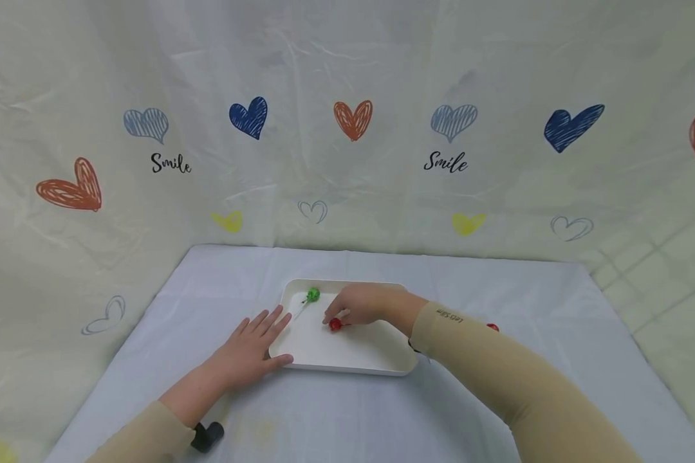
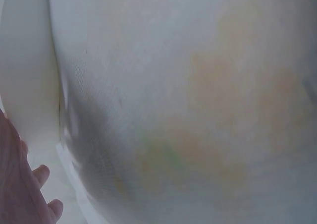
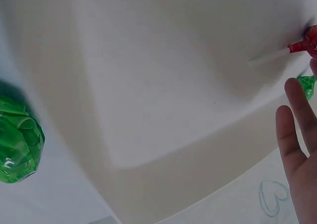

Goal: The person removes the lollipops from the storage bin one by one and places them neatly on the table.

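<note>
A white rectangular tray (image 1: 347,368) lies on the cloth-covered table. Inside it, my right hand (image 1: 367,303) is lowered with the thumb and forefinger pinching a red-wrapped lollipop (image 1: 335,325). Its white stick points back under the palm; the right wrist view shows that red lollipop (image 3: 309,43) at the edge, its stick close to the tray floor. A green lollipop (image 1: 313,294) rests in the tray's far left part. My left hand (image 1: 244,352) is spread flat at the tray's left rim, thumb and fingertips over the edge. The left wrist view catches only part of the left hand (image 2: 22,184).
Beyond the right sleeve, a second red lollipop (image 1: 493,327) peeks out on the table, mostly hidden. Another green lollipop (image 3: 19,140) lies outside the tray in the right wrist view. A cloth backdrop (image 1: 347,180) printed with hearts hangs behind the table.
</note>
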{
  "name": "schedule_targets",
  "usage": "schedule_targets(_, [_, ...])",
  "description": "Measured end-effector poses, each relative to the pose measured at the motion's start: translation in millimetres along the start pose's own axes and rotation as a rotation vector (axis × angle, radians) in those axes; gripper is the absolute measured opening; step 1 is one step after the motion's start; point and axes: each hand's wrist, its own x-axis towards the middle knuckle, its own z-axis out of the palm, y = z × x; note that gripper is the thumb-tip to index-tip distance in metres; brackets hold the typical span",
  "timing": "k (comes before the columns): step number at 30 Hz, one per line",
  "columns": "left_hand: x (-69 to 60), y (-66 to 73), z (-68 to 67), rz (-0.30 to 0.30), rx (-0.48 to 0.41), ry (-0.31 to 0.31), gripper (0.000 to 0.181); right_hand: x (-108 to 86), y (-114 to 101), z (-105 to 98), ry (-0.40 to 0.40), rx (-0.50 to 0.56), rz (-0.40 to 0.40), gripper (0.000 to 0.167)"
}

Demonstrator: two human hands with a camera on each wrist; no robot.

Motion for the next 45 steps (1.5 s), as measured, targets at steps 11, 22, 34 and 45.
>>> schedule_targets(11, [0.3,6.8,-6.1,0.003,-0.009,-0.001,0.091,1.8,-4,3,0.002,0.011,0.058,0.030])
schedule_targets(22, [-2.9,11.6,-14.6,-0.005,0.009,-0.031,0.089,-4.7,0,0,-0.008,-0.003,0.084,0.022])
schedule_targets(34, [-4.4,9.6,-11.3,0.000,-0.035,-0.010,0.087,-13.3,5,2,0.045,0.038,0.121,0.023])
schedule_targets(45, [-4.7,6.7,-9.5,0.022,-0.047,0.011,0.089,-36.2,23,-9,0.131,0.079,0.147,0.025])
